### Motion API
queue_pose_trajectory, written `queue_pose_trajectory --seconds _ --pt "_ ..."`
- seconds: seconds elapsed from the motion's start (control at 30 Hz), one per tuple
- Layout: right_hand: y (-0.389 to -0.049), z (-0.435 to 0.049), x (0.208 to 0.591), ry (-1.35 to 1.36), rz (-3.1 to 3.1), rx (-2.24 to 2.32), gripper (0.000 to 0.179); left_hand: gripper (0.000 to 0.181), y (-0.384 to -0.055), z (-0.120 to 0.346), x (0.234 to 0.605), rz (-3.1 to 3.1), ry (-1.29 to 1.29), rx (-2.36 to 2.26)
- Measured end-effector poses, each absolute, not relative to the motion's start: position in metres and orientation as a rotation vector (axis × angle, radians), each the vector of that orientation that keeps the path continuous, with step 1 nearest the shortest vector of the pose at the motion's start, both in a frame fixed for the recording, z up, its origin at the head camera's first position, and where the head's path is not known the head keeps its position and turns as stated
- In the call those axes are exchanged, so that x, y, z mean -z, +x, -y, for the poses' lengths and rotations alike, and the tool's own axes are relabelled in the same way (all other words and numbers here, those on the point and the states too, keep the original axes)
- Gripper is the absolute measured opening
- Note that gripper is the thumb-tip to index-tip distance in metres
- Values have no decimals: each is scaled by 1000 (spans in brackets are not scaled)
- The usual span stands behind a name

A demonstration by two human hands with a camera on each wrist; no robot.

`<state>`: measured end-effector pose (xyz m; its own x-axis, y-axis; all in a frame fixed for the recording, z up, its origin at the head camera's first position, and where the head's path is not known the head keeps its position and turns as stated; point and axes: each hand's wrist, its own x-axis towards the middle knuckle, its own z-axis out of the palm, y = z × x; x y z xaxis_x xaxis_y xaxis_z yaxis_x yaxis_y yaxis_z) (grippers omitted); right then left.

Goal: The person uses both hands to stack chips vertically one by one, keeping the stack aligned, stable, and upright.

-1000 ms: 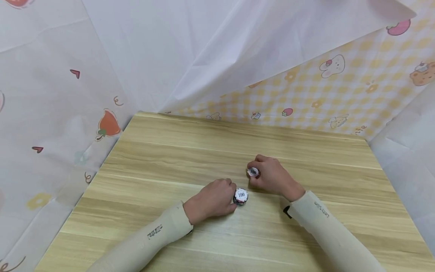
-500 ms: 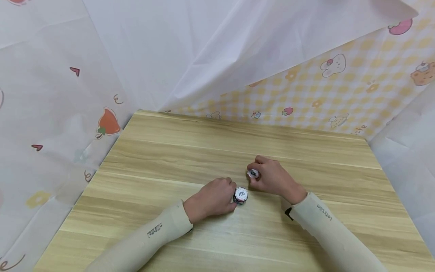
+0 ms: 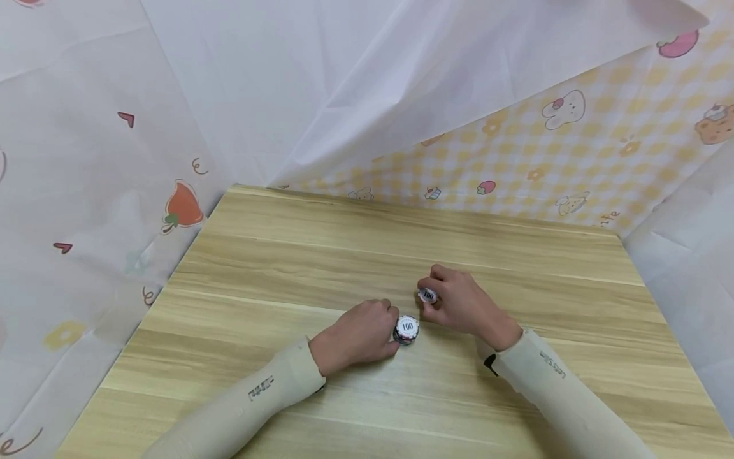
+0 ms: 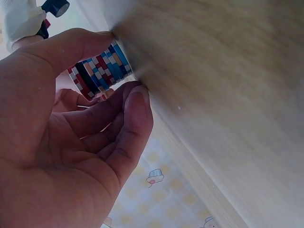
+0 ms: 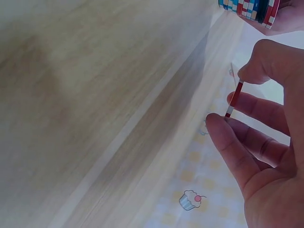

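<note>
A stack of poker chips [image 3: 407, 327] stands on the wooden table, its top chip white with "100" on it. Red, blue, white and dark edges of the stack [image 4: 100, 71] show in the left wrist view. My left hand [image 3: 357, 339] holds the stack from the left, thumb on the near side and curled fingers on the far side. Just beyond and to the right, my right hand [image 3: 463, 305] pinches a single poker chip [image 3: 427, 296], also marked "100". In the right wrist view this chip [image 5: 235, 99] is tilted between thumb and fingertips, above the tabletop, with a red and white edge.
The wooden table [image 3: 321, 255] spreads around both hands. White sheeting [image 3: 275, 83] and a yellow checked cloth [image 3: 516, 153] hang behind its far edge. More printed white sheeting [image 3: 97, 172] runs along the left side.
My right hand has moved very slightly toward me with the chip still pinched. The left hand and the stack look unmoved.
</note>
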<state>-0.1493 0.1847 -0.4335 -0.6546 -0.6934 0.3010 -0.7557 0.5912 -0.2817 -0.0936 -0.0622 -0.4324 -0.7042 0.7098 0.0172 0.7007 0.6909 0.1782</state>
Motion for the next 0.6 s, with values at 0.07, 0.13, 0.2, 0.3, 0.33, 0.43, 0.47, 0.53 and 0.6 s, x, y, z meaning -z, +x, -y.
queue_pose_trajectory --seconds 0.07,0.13,0.2,0.3,0.33,0.43,0.47,0.53,0.6 --pt "-148 -185 434 1226 2639 -579 15 31 -93 62 432 -2843 1193 -265" --pt "-147 -185 434 1230 2622 -579 15 31 -93 62 432 -2846 1201 -261" --pt "-146 -185 434 1235 2605 -579 15 32 -93 63 432 -2849 1205 -256" --pt "-144 -185 435 1242 2587 -587 16 31 -93 63 431 -2846 1199 -263" --pt "-143 -186 435 1245 2583 -588 17 31 -93 63 431 -2845 1196 -265" --pt "-142 -186 435 1253 2573 -591 17 30 -93 63 431 -2844 1190 -271" --pt "-142 -186 435 1258 2569 -592 18 30 -93 63 431 -2844 1190 -271" --pt "-141 -187 435 1269 2558 -598 18 30 -93 63 431 -2844 1190 -273" --pt "-140 -187 435 1280 2546 -601 18 30 -93 63 431 -2843 1189 -274"
